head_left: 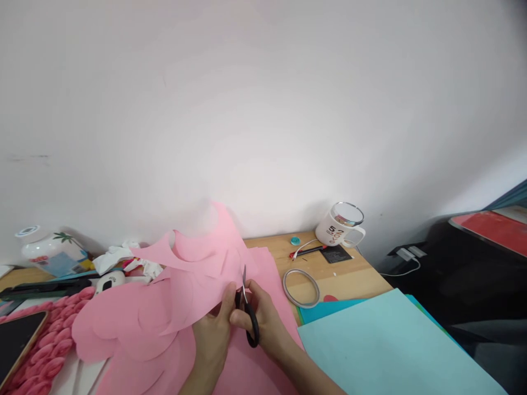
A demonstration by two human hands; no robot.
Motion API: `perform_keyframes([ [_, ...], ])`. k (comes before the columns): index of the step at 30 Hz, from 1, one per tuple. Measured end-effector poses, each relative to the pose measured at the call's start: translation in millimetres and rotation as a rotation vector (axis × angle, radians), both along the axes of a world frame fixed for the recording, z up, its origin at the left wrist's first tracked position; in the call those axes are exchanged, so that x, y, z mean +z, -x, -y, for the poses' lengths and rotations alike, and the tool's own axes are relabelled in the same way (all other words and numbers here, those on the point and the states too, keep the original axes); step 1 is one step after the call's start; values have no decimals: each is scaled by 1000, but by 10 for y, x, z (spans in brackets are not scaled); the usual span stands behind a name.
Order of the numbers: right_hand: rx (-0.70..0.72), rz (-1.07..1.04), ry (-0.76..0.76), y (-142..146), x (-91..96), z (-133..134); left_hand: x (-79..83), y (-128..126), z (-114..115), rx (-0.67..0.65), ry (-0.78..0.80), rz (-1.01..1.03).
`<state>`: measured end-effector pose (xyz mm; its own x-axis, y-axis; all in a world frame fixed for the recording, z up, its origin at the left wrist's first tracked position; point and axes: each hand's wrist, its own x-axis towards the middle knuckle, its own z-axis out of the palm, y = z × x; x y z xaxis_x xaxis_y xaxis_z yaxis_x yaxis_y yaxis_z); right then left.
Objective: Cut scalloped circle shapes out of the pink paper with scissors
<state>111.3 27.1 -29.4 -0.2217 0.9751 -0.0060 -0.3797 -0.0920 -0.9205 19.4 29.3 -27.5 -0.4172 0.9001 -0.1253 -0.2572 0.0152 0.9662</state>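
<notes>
My right hand (261,315) is closed round the black handles of a pair of scissors (252,323), whose metal blades point up and away from me. Close beside it, my left hand (216,332) pinches the lower right part of a pink paper sheet (197,288). That sheet has curved cut-outs, and its upper end stands up towards the wall. The scissor blades are at the sheet's right side; whether they touch the paper I cannot tell. Under and left of my hands lie several rounded pink paper pieces (123,312), overlapping on more pink paper.
Light blue paper (382,340) covers the table's right front. Behind it are a tape ring (302,288), a red and black pen (308,250) and a white mug (340,226). A white bottle (51,249), braided pink mat (57,340) and phone (18,343) lie left.
</notes>
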Motion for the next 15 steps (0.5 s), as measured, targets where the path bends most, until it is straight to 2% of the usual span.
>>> perform_keyframes([
  [8, -80, 84, 45, 59, -90, -13, 75, -24, 20, -18, -4, -70],
  [15, -64, -23, -12, -43, -31, -15, 61, -16, 15, -76, -49, -97],
])
